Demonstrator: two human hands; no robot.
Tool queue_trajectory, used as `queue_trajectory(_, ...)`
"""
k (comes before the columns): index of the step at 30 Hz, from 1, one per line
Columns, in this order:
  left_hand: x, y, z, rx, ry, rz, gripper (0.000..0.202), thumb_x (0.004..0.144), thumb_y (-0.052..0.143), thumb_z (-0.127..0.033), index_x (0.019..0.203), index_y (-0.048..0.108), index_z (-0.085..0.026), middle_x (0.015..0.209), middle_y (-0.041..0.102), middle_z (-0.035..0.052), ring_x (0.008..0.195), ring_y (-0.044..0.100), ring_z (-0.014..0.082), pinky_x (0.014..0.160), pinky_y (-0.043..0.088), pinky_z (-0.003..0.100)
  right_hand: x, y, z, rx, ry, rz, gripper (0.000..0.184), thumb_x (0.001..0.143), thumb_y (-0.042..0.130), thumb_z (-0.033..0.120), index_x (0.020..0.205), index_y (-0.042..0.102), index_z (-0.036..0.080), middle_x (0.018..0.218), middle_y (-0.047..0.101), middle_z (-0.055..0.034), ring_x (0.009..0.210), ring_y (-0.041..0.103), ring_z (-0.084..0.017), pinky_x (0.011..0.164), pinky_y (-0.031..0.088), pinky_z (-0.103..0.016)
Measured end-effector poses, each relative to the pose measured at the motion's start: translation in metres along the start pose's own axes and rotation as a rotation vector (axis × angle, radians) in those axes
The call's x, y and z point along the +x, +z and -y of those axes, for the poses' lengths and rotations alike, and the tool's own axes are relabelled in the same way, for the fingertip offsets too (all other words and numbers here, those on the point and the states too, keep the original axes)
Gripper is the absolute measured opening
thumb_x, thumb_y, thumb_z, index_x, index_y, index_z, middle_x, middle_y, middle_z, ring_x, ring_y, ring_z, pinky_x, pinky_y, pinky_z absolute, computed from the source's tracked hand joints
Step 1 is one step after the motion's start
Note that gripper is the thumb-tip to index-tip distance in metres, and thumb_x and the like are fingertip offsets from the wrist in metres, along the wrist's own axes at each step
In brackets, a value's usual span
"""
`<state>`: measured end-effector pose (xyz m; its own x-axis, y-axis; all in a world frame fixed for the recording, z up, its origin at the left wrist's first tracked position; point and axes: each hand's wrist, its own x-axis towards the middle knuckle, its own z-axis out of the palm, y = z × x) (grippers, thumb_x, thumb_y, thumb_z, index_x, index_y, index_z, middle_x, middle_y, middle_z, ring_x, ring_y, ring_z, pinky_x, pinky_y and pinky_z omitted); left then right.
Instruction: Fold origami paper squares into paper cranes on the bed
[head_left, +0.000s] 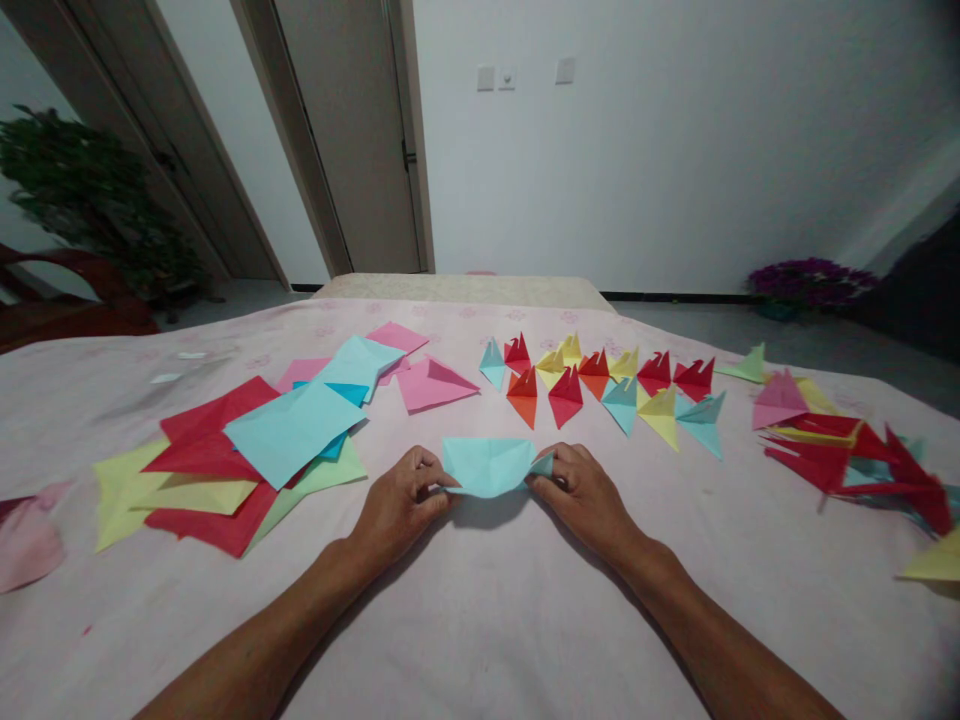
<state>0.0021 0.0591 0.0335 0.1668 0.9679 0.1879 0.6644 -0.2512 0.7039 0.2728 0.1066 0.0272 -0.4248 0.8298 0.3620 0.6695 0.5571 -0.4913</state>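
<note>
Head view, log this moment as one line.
item: light-blue creased paper sheet | left hand: pinching left end | right hand: pinching right end

The held sheet (pixel 487 465) is pale turquoise, the tablecloth (pixel 480 620) flowered pink

Left hand (pixel 420 490), right hand (pixel 574 480) pinching opposite ends of light-blue paper (pixel 489 466).

A plain white wall (pixel 660 180) carries three pale wall plates (pixel 565 71) and ends in a dark baseboard (pixel 675 297) above grey floor (pixel 675 325). To the left are a grey-brown door (pixel 352 130) with a dark handle (pixel 409 155), a leafy green plant (pixel 75 180) and a reddish-brown wooden chair (pixel 82 300). Purple flowers (pixel 810 283) stand at right. Pink floral cloth (pixel 487 620) covers the tabletop; the light is dim.
</note>
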Motion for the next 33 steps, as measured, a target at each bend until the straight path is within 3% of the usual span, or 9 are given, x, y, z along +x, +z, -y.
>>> queue_trajectory(3, 0.001, 0.001, -0.002, 0.051, -0.04, -0.076, 0.023, 0.086, 0.06, -0.035, 0.07, 0.063, -0.02, 0.09, 0.058, 0.0022, 0.078, 0.056, 0.0159, 0.07, 0.042, 0.027, 0.0, 0.003, -0.001, -0.051, 0.021, -0.035, 0.024, 0.092, 0.058, 0.035, 0.073, 0.067, 0.024, 0.086, 0.064, -0.0026, 0.084, 0.056, -0.02, 0.073, 0.046, -0.033)
queue_trajectory(8, 0.004, 0.002, -0.002, 0.159, -0.102, -0.12, 0.028, 0.087, 0.058, -0.039, 0.066, 0.053, -0.02, 0.086, 0.059, 0.001, 0.074, 0.056, 0.0163, 0.065, 0.038, 0.028, 0.001, 0.008, -0.003, -0.117, 0.006, -0.114, 0.022, 0.091, 0.061, 0.039, 0.075, 0.065, 0.024, 0.083, 0.063, -0.003, 0.081, 0.054, -0.021, 0.07, 0.045, -0.034)
queue_trajectory(15, 0.007, 0.004, -0.008, 0.352, -0.092, -0.14, 0.018, 0.086, 0.056, -0.026, 0.069, 0.053, -0.02, 0.083, 0.057, 0.0018, 0.076, 0.056, 0.0176, 0.066, 0.037, 0.029, 0.003, 0.009, 0.0, -0.236, 0.073, -0.162, 0.035, 0.087, 0.065, 0.042, 0.062, 0.051, 0.023, 0.074, 0.058, -0.0031, 0.076, 0.051, -0.022, 0.066, 0.04, -0.035)
queue_trajectory(19, 0.007, 0.005, -0.006, 0.383, -0.063, -0.158, 0.013, 0.082, 0.06, -0.022, 0.07, 0.054, -0.02, 0.083, 0.057, 0.0028, 0.078, 0.057, 0.0197, 0.068, 0.041, 0.031, 0.002, 0.009, 0.001, -0.291, 0.103, -0.191, 0.03, 0.084, 0.069, 0.041, 0.066, 0.053, 0.023, 0.076, 0.059, -0.0033, 0.078, 0.051, -0.023, 0.067, 0.039, -0.036)
queue_trajectory(22, 0.007, 0.005, -0.002, 0.401, 0.018, -0.199, 0.007, 0.08, 0.064, -0.021, 0.086, 0.06, -0.019, 0.097, 0.062, 0.0076, 0.091, 0.059, 0.0251, 0.08, 0.047, 0.038, 0.0, 0.009, 0.006, -0.342, 0.119, -0.221, 0.02, 0.082, 0.071, 0.039, 0.08, 0.058, 0.023, 0.084, 0.061, -0.0052, 0.083, 0.053, -0.026, 0.069, 0.04, -0.039)
queue_trajectory(24, 0.007, 0.008, 0.002, 0.412, 0.146, -0.206, 0.023, 0.083, 0.062, -0.017, 0.107, 0.062, -0.02, 0.124, 0.059, 0.0129, 0.115, 0.055, 0.0304, 0.095, 0.045, 0.047, 0.0, 0.009, 0.01, -0.361, 0.104, -0.227, 0.021, 0.082, 0.071, 0.034, 0.098, 0.061, 0.022, 0.096, 0.064, -0.0086, 0.092, 0.055, -0.029, 0.075, 0.043, -0.042)
queue_trajectory(26, 0.008, 0.012, 0.007, 0.403, 0.298, -0.141, 0.042, 0.088, 0.053, -0.011, 0.129, 0.054, -0.023, 0.147, 0.046, 0.0127, 0.137, 0.04, 0.0308, 0.108, 0.037, 0.052, 0.0, 0.009, 0.014, -0.368, 0.027, -0.196, 0.034, 0.085, 0.068, 0.025, 0.117, 0.059, 0.022, 0.115, 0.063, -0.0117, 0.108, 0.054, -0.032, 0.086, 0.045, -0.048)
queue_trajectory(28, 0.009, 0.016, 0.012, 0.379, 0.402, -0.017, 0.055, 0.091, 0.043, -0.005, 0.142, 0.043, -0.026, 0.153, 0.041, 0.01, 0.144, 0.031, 0.0261, 0.113, 0.033, 0.052, 0.0, 0.011, 0.015, -0.374, -0.102, -0.14, 0.042, 0.088, 0.059, 0.014, 0.129, 0.055, 0.022, 0.134, 0.057, -0.0115, 0.125, 0.048, -0.032, 0.101, 0.04, -0.052)
queue_trajectory(33, 0.008, 0.017, 0.009, 0.436, 0.429, 0.204, 0.051, 0.098, 0.034, -0.011, 0.147, 0.037, -0.025, 0.151, 0.045, 0.0082, 0.143, 0.036, 0.0211, 0.117, 0.031, 0.048, 0.0, 0.013, 0.013, -0.341, -0.313, 0.055, 0.052, 0.091, 0.042, 0.002, 0.137, 0.051, 0.023, 0.147, 0.049, -0.0059, 0.142, 0.035, -0.024, 0.116, 0.031, -0.05)
